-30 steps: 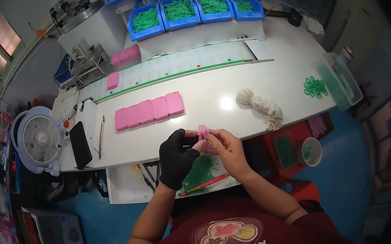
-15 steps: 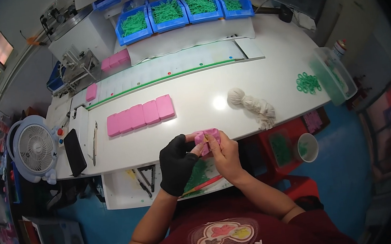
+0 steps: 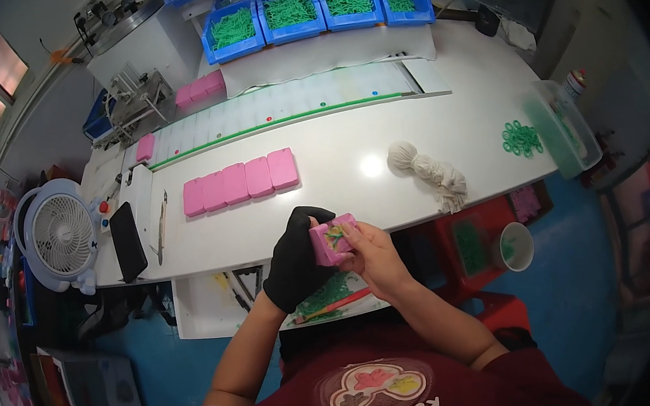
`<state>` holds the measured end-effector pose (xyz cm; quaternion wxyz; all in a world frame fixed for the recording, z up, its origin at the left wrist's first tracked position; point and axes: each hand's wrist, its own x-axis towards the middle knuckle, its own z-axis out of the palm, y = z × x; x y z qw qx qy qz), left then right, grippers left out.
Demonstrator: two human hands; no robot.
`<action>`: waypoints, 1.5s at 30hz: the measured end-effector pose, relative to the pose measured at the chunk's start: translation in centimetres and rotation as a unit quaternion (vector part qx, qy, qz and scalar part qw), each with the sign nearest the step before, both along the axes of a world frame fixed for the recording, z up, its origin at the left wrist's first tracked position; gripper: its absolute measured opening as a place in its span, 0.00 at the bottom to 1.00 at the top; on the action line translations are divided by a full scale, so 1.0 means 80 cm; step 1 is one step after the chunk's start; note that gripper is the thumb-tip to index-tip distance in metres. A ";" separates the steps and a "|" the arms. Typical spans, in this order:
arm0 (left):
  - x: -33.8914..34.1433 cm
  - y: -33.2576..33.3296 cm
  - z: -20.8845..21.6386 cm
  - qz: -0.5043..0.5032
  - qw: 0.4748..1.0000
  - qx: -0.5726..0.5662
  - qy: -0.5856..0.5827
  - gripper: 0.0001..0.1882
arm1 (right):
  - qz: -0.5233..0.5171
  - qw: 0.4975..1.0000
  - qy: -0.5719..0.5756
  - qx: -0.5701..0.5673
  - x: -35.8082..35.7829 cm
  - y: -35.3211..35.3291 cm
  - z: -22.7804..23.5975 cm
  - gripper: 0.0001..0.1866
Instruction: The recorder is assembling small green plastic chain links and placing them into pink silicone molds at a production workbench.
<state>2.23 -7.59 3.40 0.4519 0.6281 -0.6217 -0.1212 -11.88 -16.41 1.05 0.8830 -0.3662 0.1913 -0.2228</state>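
Note:
Above the table's front edge, my left hand (image 3: 295, 256), in a black glove, grips a small pink silicone mould (image 3: 324, 245) from its left side. My bare right hand (image 3: 381, 263) holds the mould's right side, with the thumb on its upper face. Green and yellow material (image 3: 336, 238) shows in the hollow of that face; its exact shape is too small to tell. Beyond my hands, several pink blocks (image 3: 235, 183) of similar size lie side by side in a row on the white table (image 3: 331, 182).
An open drawer (image 3: 202, 320) below my hands holds green bits and a red tool (image 3: 337, 306). A bundled cloth (image 3: 427, 171) and green rings (image 3: 520, 139) lie to the right. A phone (image 3: 128, 241) and tweezers (image 3: 162, 225) lie left. Blue bins (image 3: 296, 36) stand behind a conveyor (image 3: 266, 105).
The mould has turned so its hollow face with the green and yellow material shows. My right fingers have shifted from pinching its middle to its right side. The view has shifted slightly.

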 end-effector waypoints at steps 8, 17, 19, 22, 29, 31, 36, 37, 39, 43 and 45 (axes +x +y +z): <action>0.027 0.003 0.012 0.000 0.999 0.009 -0.051 0.32 | 0.047 0.977 0.112 -0.175 -0.012 -0.041 0.001 0.11; 0.029 0.009 0.008 -0.012 0.998 0.057 -0.022 0.31 | 0.066 0.957 0.133 -0.251 -0.011 -0.040 0.007 0.09; 0.030 0.010 0.008 -0.018 0.998 0.062 -0.014 0.31 | 0.086 0.956 0.135 -0.248 -0.014 -0.044 0.008 0.09; 0.031 0.011 0.008 -0.037 0.998 0.035 -0.039 0.34 | 0.110 0.957 0.131 -0.236 -0.015 -0.045 0.008 0.09; 0.026 0.016 0.022 -0.057 0.993 0.104 -0.004 0.28 | 0.114 0.937 0.168 -0.285 -0.010 -0.041 -0.006 0.09; 0.025 0.017 0.021 -0.068 0.990 0.121 0.017 0.27 | 0.100 0.928 0.183 -0.308 -0.006 -0.035 -0.011 0.09; 0.038 0.025 0.003 -0.037 0.994 0.086 -0.052 0.32 | 0.093 0.945 0.155 -0.273 -0.005 -0.025 0.000 0.09; 0.042 0.026 0.001 -0.037 0.994 0.086 -0.053 0.32 | 0.105 0.929 0.175 -0.309 -0.009 -0.027 0.006 0.10; 0.052 0.030 -0.002 -0.009 0.996 0.083 -0.024 0.33 | 0.116 0.911 0.195 -0.345 -0.012 -0.027 0.014 0.10; 0.057 0.035 -0.001 0.012 0.996 0.090 -0.016 0.35 | 0.140 0.857 0.241 -0.433 -0.016 -0.018 0.016 0.13; 0.055 0.035 0.000 0.000 0.997 0.081 -0.017 0.35 | 0.092 0.844 0.232 -0.474 -0.016 -0.016 0.015 0.14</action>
